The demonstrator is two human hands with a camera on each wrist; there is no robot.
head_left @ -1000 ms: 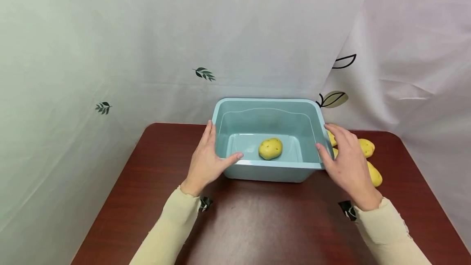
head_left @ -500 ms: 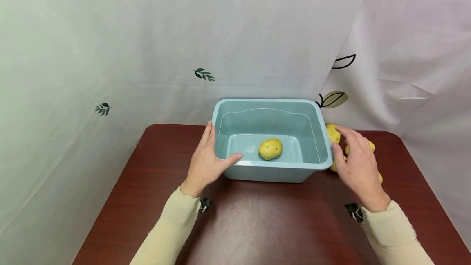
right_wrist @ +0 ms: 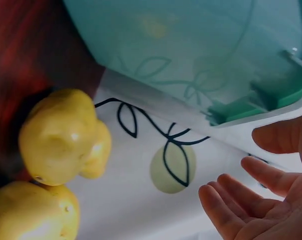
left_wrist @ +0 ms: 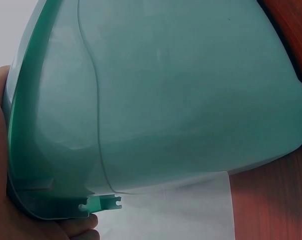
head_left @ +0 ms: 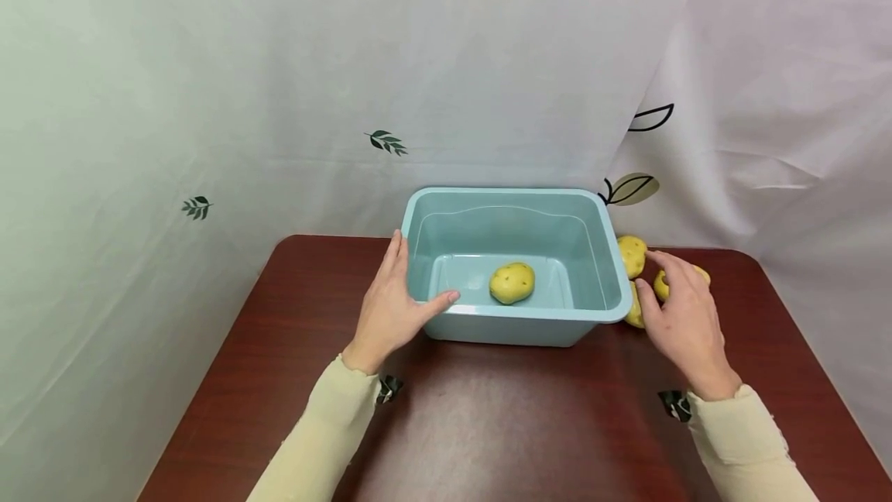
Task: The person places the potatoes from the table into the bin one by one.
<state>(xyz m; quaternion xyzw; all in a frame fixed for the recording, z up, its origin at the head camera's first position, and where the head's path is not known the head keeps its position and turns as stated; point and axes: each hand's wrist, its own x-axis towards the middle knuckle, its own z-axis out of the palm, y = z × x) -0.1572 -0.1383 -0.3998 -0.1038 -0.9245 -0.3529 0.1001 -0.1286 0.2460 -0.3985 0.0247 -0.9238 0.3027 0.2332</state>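
Observation:
A light blue plastic basin (head_left: 516, 328) stands against the wall cloth, with one yellow potato (head_left: 512, 283) lying on its floor. My left hand (head_left: 392, 304) rests at its front left corner, fingers straight along the side and thumb across the front rim. In the left wrist view the basin's outer wall (left_wrist: 191, 90) fills most of the picture. Apart from the basin, my right hand (head_left: 683, 320) hovers at its right with fingers spread, holding nothing. Several potatoes lie there, among them one beside the rim (head_left: 632, 256); in the right wrist view, a potato (right_wrist: 58, 137) shows left of the fingers.
The dark red-brown table (head_left: 530, 424) runs beneath everything. Pale cloth (head_left: 488, 84) with leaf prints closes off the back and sides, right behind the basin. Part of the potato group is hidden behind my right hand.
My right hand has come off the basin's right rim and moved right and slightly down, over the potatoes, uncovering those beside the basin. The left hand and basin stay put.

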